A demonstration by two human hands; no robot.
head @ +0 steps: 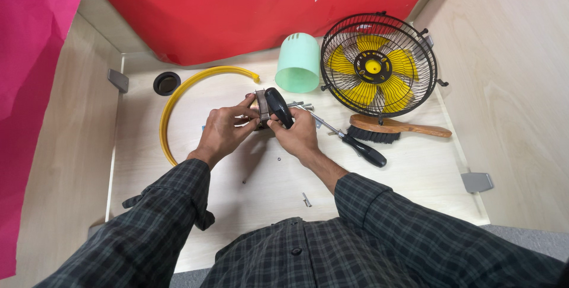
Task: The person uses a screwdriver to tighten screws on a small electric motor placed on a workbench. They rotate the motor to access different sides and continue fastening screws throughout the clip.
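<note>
Between both sets of fingertips, just above desk centre: a small metal-edged motor part with a black oval housing on its right side. Left hand has thumb and forefinger pinched on the part's left edge, other fingers curled under. Right hand is wrapped around the black housing from below, thumb pressed along it, fingers closed. Part is held clear of the desk; can't tell how the two pieces join. Just behind the right hand, a few metal bolts lie on the wood. Black-handled screwdriver lies diagonally just right of the right hand, handle toward the desk's front. Wooden-handled brush with black bristles beyond that, next to the fan. Loose screw near the right forearm, more tiny bits near the wrists, too small to identify. Yellow curved ring arcs past the left hand toward the back. Mint-green plastic cylinder lies on its side behind the hands. Black wire-cage fan with yellow blades leans at back right. Black cable grommet back left. Red sheet covers the rear wall, pink sheet on the left wall. Both sleeves dark plaid.
</note>
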